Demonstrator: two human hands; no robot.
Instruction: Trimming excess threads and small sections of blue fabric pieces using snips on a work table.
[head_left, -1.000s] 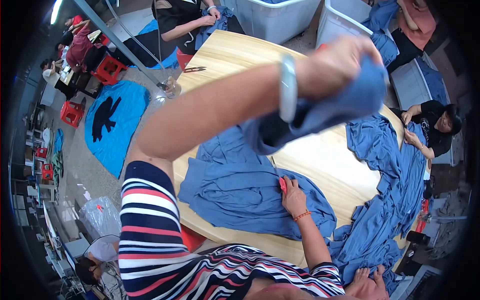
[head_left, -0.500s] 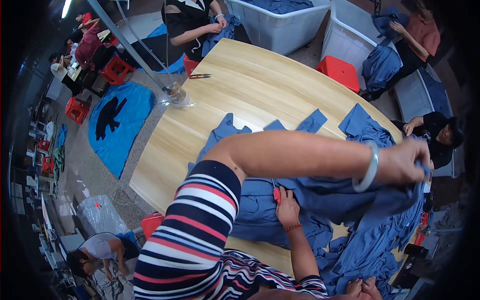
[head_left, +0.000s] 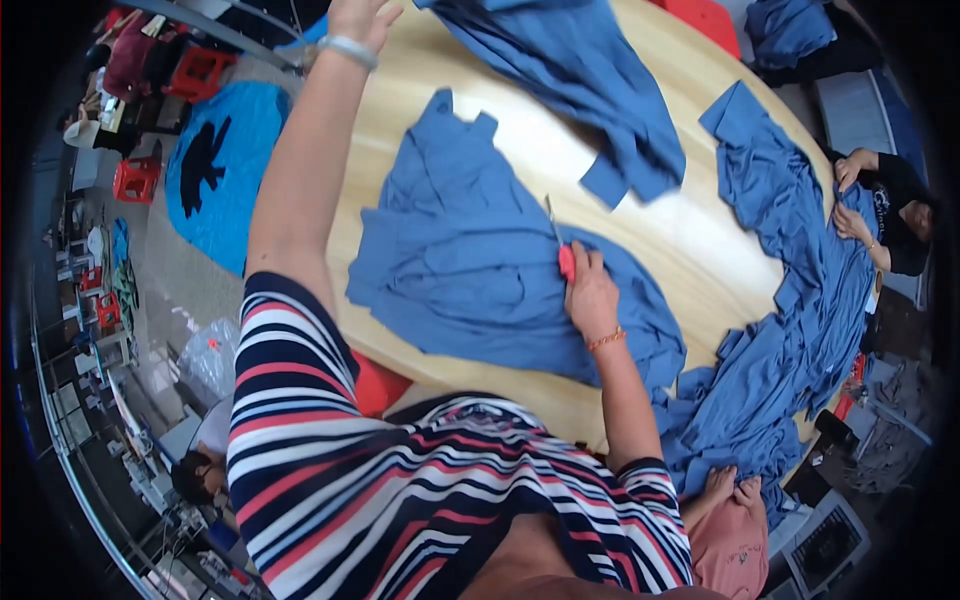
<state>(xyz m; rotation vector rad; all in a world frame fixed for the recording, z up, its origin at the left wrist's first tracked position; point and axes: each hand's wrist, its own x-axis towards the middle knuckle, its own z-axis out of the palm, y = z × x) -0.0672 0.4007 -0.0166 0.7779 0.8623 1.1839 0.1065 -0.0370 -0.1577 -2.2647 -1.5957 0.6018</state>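
Observation:
My left hand (head_left: 362, 22), with a pale bangle on the wrist, reaches to the upper edge of the picture. Its visible fingers are apart, though the edge cuts the hand off. Just right of it a blue garment (head_left: 570, 70) stretches over the far side of the table, its top out of view. In my right hand (head_left: 594, 300) is a red-handled tool (head_left: 567, 262) with a thin metal tip pointing away from me; its exact kind does not show. That hand rests on a second blue garment (head_left: 460, 260) spread out in front of me.
More blue garments (head_left: 790, 250) lie heaped along the right side of the pale wooden table (head_left: 715, 250). A co-worker's hands (head_left: 852, 220) touch them at the far right; another person's hands (head_left: 735, 485) are at the near right. A red stool (head_left: 380, 385) stands by the near edge.
My left arm has swung from the right across to the far left. The garment it was holding now lies on the far side of the table. My right hand stays on the other garment.

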